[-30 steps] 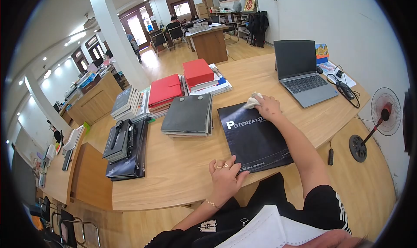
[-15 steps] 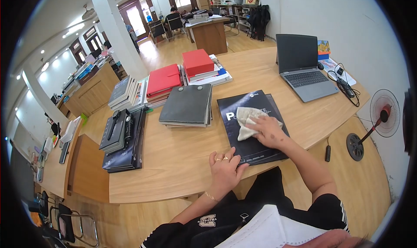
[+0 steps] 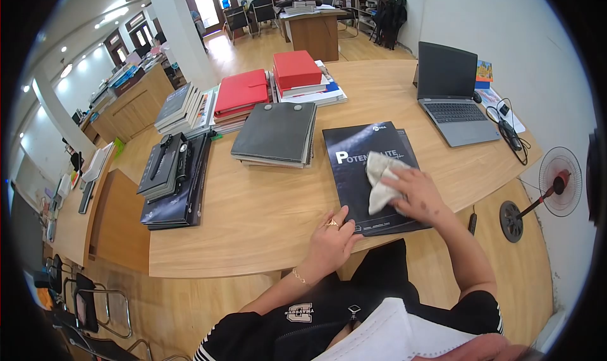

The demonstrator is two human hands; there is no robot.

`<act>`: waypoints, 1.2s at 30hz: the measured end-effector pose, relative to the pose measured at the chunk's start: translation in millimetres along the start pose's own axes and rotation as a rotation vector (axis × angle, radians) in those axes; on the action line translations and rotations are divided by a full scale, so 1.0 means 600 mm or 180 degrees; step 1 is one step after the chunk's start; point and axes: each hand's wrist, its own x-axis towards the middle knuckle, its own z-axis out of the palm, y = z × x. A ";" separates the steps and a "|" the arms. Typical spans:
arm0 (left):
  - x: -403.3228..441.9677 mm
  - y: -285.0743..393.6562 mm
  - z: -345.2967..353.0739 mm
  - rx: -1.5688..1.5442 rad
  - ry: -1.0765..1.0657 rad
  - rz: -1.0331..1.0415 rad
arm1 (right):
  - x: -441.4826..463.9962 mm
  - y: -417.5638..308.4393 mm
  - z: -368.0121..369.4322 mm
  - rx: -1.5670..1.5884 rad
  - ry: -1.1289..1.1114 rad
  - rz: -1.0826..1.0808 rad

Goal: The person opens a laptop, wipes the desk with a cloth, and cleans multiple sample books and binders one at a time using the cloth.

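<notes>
A dark blue folder [image 3: 346, 187] with white lettering lies on the table in front of me, on top of another dark folder [image 3: 410, 147] that shows along its right side. My right hand [image 3: 418, 195] presses a whitish cloth [image 3: 381, 183] onto the cover, fingers closed over it, just below the lettering. At the folder's lower left corner rests my left hand [image 3: 330, 241], its fingertips on the corner and its fingers apart, with nothing held in it.
Left of the folders sits a grey-covered stack [image 3: 275, 133]. Behind it are red binders [image 3: 243, 92] and a red box [image 3: 297, 69]. Black folders and books [image 3: 171, 177] are piled at the left edge. A laptop [image 3: 452, 95] stands open at right; a fan [image 3: 556, 181] stands beyond the table.
My right hand has slid the cloth to the right and down the cover, uncovering more lettering. My left hand stays at the corner, fingers drawn in slightly. The whole view has shifted a little.
</notes>
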 end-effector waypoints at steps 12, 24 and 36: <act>0.001 -0.003 -0.003 -0.0027 -0.0094 0.0065 | 0.261 0.032 0.043 -0.0524 -0.0445 0.1498; 0.000 -0.006 -0.001 -0.0178 -0.0014 -0.0119 | 0.270 -0.050 0.102 -0.0324 -0.0437 0.0460; 0.007 0.009 -0.016 0.0083 -0.0041 -0.0242 | 0.026 -0.112 0.043 0.0074 0.0049 -0.0851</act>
